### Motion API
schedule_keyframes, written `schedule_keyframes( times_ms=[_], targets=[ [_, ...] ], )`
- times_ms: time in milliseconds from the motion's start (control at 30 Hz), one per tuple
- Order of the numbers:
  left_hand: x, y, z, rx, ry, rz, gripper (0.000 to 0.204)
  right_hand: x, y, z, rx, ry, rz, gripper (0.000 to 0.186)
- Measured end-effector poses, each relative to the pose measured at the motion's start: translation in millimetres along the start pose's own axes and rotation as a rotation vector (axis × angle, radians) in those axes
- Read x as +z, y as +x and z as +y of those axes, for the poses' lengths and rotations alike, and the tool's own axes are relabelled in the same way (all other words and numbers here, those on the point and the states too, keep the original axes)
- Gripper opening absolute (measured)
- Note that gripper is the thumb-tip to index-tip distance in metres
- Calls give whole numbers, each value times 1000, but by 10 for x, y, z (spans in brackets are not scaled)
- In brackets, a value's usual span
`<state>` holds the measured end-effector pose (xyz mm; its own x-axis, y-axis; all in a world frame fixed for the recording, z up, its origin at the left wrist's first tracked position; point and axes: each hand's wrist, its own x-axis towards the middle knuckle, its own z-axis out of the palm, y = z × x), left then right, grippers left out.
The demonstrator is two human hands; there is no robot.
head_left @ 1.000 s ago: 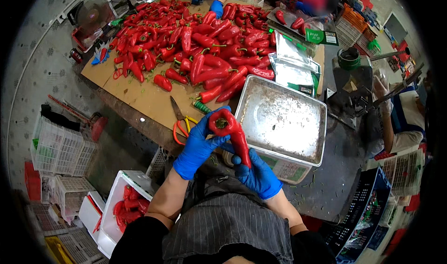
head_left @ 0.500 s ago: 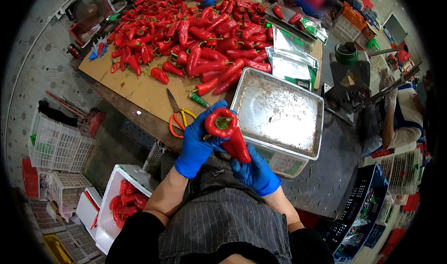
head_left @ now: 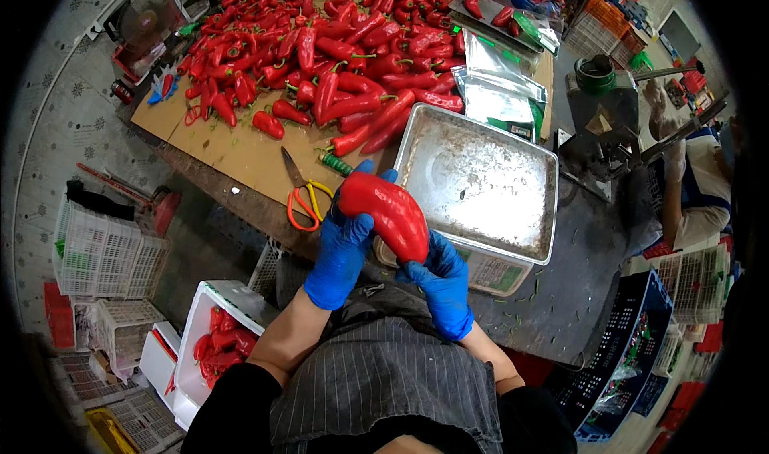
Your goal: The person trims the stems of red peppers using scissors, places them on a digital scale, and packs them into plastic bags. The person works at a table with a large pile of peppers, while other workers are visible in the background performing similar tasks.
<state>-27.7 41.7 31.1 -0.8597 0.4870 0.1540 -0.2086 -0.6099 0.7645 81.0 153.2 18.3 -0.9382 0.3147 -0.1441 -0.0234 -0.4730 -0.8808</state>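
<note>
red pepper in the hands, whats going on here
The person holds one large red pepper up in front of the apron. The blue-gloved left hand grips its wide end, and the fingers of the right hand hold its narrow tip. Ahead, a big heap of red peppers lies on cardboard. Scissors lie just beyond the left hand, and a metal tray sits beyond the right.

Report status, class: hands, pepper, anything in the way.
Red pepper held: left hand at far end, right hand at near tip. Metal tray close on right, scissors on left. Nothing seen blocking.
</note>
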Motion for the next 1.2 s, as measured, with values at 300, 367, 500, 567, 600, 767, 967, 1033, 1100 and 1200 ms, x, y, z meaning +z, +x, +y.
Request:
schedule_keyframes(
  times_ms=[300, 367, 500, 567, 600, 767, 967, 1033, 1100, 1200],
  targets=[
    [-76, 9, -113, -129, -316, 105, 68, -35, 16, -106, -4, 23, -69, 52],
    [-97, -9, -130, -151, -335, 118, 69, -30, 20, -98, -22, 47, -67, 50],
    [-89, 25, -95, -15, -123, 50, 71, -120, 78, -58, 120, 90, -72, 41],
    [-70, 41, -47, 30, 4, 5, 73, -151, 88, -64, 155, 170, -107, 40],
    [-91, -32, -78, 19, 52, 24, 74, -178, 22, -25, 209, 212, -102, 40],
    [-79, 0, -102, -118, -111, 66, 77, -109, 50, -89, 67, 136, 1, 29],
    [-107, 55, -170, -249, -248, 165, 71, -126, 39, -86, 41, -19, 74, 35],
    [-112, 82, -219, -295, -309, 222, 66, -80, 41, -75, 13, 7, 84, 37],
    [-159, 90, -291, -373, -411, 367, 55, -39, 67, -54, -33, 36, 72, 39],
    [-240, 62, -384, -466, -598, 405, 49, 2, 60, -86, -29, 58, 40, 40]
  ],
)
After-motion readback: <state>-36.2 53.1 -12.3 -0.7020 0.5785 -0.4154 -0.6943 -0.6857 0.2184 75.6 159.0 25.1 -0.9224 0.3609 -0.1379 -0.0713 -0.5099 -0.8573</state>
